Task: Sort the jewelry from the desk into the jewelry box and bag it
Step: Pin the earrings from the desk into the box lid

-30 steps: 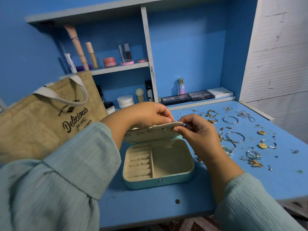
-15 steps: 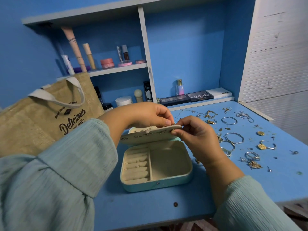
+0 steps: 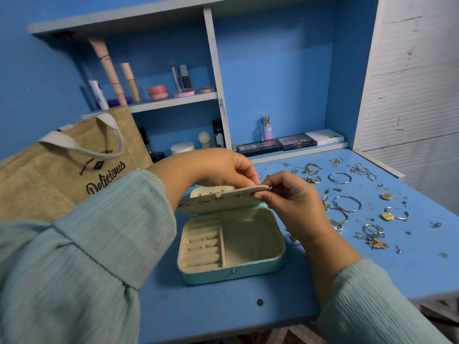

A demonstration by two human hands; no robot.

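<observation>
A mint-green jewelry box (image 3: pixel 233 271) lies open on the blue desk (image 3: pixel 223 311), its cream ring rolls on the left and an empty compartment on the right. Its cream inner flap (image 3: pixel 218 198) stands tilted over the box, with several small earrings pinned along it. My left hand (image 3: pixel 216 167) pinches the flap's upper edge near its right end. My right hand (image 3: pixel 293 204) pinches the flap's right tip from the side. Loose jewelry (image 3: pixel 346 203), including bangles, rings, pendants, chains and studs, lies scattered on the desk to the right of the box.
A jute tote bag (image 3: pixel 62 180) printed "Delicious" stands at the left, leaning on the shelf unit. Cosmetics fill the shelves (image 3: pixel 173 101) behind, and eyeshadow palettes (image 3: pixel 295 142) lie at the back of the desk. The desk's front edge is close below the box.
Both hands stay at the flap's right end. The flap has tipped slightly forward, so more of the lid behind it shows. The view has shifted a little.
</observation>
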